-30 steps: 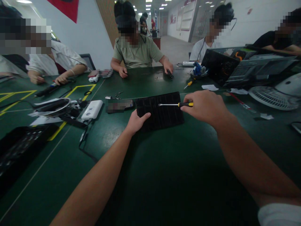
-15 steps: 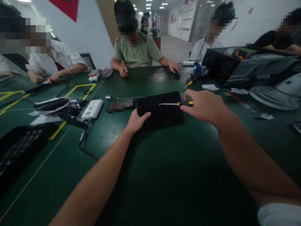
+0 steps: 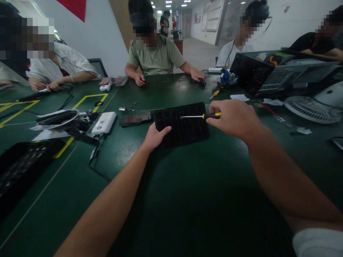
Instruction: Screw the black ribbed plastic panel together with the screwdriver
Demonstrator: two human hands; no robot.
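My left hand grips the left edge of a flat black panel with raised ribs, thumb lying on its upper face. Pinched in my right hand is a screwdriver with a yellow-and-black handle. Its metal shaft lies nearly level across the panel, the tip pointing left over the panel's middle. Whether the tip touches the panel I cannot tell. Just beyond my left hand lies a dark, partly blurred flat device, with small metal pieces behind it.
A white box with a cable and a heap of cables lie to the left, near a black tray. Another screwdriver lies farther back. On the right are a white fan and stacked black panels. Several people sit around.
My hands, the panel and the screwdriver keep nearly the same pose. The view has shifted slightly. At the left, a person's hands and the dark rod they hold have moved a little leftward.
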